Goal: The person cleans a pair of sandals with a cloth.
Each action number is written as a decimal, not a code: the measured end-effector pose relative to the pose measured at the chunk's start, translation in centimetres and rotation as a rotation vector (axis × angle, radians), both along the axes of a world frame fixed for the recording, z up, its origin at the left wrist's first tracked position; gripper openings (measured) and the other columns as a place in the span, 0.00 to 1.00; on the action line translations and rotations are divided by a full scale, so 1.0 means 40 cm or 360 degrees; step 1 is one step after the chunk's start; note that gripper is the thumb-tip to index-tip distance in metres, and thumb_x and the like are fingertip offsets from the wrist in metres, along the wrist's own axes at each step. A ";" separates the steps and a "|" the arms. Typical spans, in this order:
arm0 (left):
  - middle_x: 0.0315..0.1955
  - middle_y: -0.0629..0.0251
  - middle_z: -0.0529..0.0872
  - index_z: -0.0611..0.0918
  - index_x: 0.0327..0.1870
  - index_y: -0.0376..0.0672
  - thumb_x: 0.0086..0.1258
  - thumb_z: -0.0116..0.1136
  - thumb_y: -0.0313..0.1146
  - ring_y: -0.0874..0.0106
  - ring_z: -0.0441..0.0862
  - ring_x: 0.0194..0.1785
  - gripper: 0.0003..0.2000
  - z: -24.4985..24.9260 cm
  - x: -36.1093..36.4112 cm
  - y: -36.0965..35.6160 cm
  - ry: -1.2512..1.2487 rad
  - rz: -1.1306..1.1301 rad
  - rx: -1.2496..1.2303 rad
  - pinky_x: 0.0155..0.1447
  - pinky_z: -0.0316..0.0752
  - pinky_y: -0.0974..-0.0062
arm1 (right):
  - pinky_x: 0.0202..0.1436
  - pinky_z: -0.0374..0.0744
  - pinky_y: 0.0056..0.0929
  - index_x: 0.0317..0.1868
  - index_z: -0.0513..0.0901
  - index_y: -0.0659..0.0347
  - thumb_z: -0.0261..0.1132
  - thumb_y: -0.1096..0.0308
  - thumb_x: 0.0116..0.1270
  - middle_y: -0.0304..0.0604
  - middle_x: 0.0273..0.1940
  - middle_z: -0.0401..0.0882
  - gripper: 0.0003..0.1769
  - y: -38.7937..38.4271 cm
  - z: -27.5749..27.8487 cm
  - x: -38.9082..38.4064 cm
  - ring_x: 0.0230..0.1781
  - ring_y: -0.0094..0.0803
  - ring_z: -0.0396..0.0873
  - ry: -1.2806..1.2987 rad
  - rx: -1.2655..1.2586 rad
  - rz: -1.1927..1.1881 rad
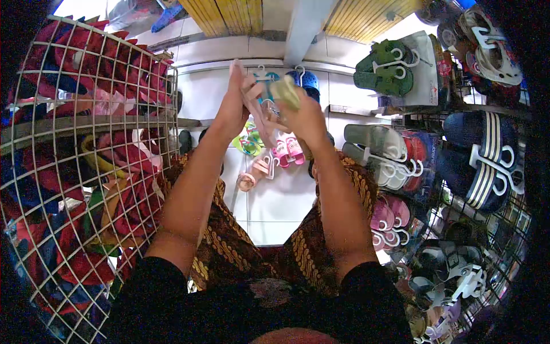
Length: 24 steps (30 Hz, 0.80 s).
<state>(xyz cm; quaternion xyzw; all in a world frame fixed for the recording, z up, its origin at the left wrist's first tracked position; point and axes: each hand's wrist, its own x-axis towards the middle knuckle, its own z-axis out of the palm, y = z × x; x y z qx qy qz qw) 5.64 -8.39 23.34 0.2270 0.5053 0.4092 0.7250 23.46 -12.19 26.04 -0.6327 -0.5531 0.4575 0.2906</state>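
My left hand (231, 109) is raised over the floor, its fingers closed on a pale pink sandal (260, 120) with straps. Close beside it, my right hand (306, 120) grips a pale yellow-green cloth-like thing (286, 93), smeared by motion. On the white tiles below lie lime green sandals (247, 141), bright pink sandals (288, 150) and a beige-pink pair (256, 173) on a white hanger. Past my hands, teal footwear (268, 77) and a blue clog (310, 80) show, partly covered by what I hold.
A wire grid (86, 143) packed with red and dark footwear stands on my left. To my right hang green sandals (389, 69), grey slides (375, 140), dark striped slides (484, 152) and pink slippers (391, 215). A pale post (309, 28) rises ahead between yellow slatted panels (223, 17).
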 end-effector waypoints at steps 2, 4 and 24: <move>0.55 0.62 0.75 0.66 0.66 0.37 0.66 0.35 0.73 0.67 0.73 0.54 0.44 0.014 -0.004 -0.005 -0.0108 -0.0022 0.0074 0.55 0.72 0.62 | 0.54 0.78 0.37 0.64 0.70 0.65 0.69 0.56 0.62 0.60 0.50 0.81 0.34 0.022 -0.028 0.017 0.51 0.46 0.82 -0.0257 0.0149 -0.0074; 0.54 0.61 0.77 0.67 0.64 0.37 0.68 0.35 0.72 0.65 0.74 0.54 0.43 0.044 -0.003 -0.007 -0.0205 -0.0084 0.0131 0.56 0.73 0.61 | 0.54 0.77 0.37 0.64 0.70 0.64 0.68 0.55 0.64 0.61 0.49 0.80 0.33 0.024 -0.005 0.012 0.51 0.49 0.81 -0.0017 0.0330 -0.0157; 0.43 0.61 0.81 0.75 0.56 0.41 0.69 0.38 0.69 0.68 0.80 0.46 0.36 0.060 0.041 -0.020 -0.0196 -0.0075 0.0223 0.55 0.76 0.67 | 0.54 0.78 0.37 0.64 0.71 0.60 0.69 0.55 0.60 0.59 0.49 0.82 0.34 0.009 0.005 -0.013 0.51 0.50 0.81 0.0102 0.0922 0.0101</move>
